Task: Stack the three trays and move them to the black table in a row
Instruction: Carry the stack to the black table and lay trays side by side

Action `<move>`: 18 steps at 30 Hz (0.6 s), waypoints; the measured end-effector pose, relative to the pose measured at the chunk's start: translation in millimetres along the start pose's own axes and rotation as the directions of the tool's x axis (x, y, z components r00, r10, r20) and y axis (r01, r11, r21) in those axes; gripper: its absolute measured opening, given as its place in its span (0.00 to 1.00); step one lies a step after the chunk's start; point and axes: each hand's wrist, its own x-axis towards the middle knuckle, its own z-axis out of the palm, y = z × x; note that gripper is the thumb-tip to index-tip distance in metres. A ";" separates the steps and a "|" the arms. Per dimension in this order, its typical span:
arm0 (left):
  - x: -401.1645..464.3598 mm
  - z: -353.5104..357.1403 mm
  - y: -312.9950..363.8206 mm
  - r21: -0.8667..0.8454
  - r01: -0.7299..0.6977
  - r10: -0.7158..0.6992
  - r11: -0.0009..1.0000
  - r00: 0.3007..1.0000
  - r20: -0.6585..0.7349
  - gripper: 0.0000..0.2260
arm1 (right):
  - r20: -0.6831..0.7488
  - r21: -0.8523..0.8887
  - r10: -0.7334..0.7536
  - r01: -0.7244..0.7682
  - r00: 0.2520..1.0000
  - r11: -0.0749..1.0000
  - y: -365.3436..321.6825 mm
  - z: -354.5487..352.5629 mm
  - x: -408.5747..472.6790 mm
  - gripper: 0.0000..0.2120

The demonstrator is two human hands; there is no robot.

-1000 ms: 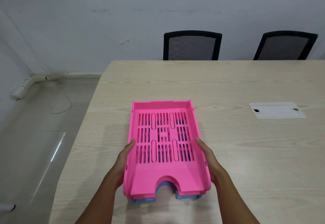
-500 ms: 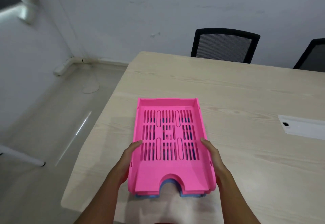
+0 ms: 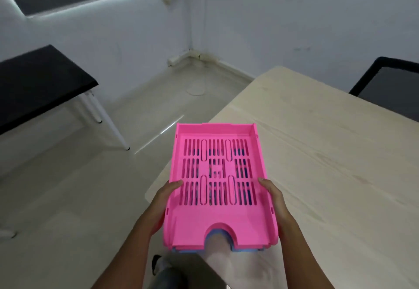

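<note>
A stack of trays point(image 3: 217, 223) hangs in the air over the near left corner of the light wooden table point(image 3: 328, 164). The top tray is pink and slotted; a blue tray edge point(image 3: 247, 249) shows under its front. My left hand point(image 3: 166, 200) grips the stack's left wall and my right hand point(image 3: 273, 198) grips its right wall, thumbs over the rims. The black table point(image 3: 38, 84) stands at the left, across the floor, partly cut off by the frame's edge.
White legs point(image 3: 106, 118) hold up the black table. A black mesh chair point(image 3: 390, 82) stands at the far right behind the wooden table. Pale floor point(image 3: 79, 186) lies between the two tables. My legs show at the bottom.
The stack has been lifted off the wooden table and carried left past its corner. The view has swung left, bringing the black table into sight.
</note>
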 end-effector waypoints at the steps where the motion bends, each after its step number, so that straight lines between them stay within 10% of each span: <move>1: -1.7 -14.2 1.6 -0.017 -0.012 0.011 1.000 1.000 -0.020 0.20 | 0.021 -0.006 0.009 -0.009 1.000 1.000 1.9 13.6 7.2 0.33; 18: -36.3 -289.1 40.4 -0.239 -0.185 0.072 0.953 0.908 -0.414 0.16 | 0.359 -0.262 0.198 -0.105 0.912 0.959 47.4 319.7 133.8 0.20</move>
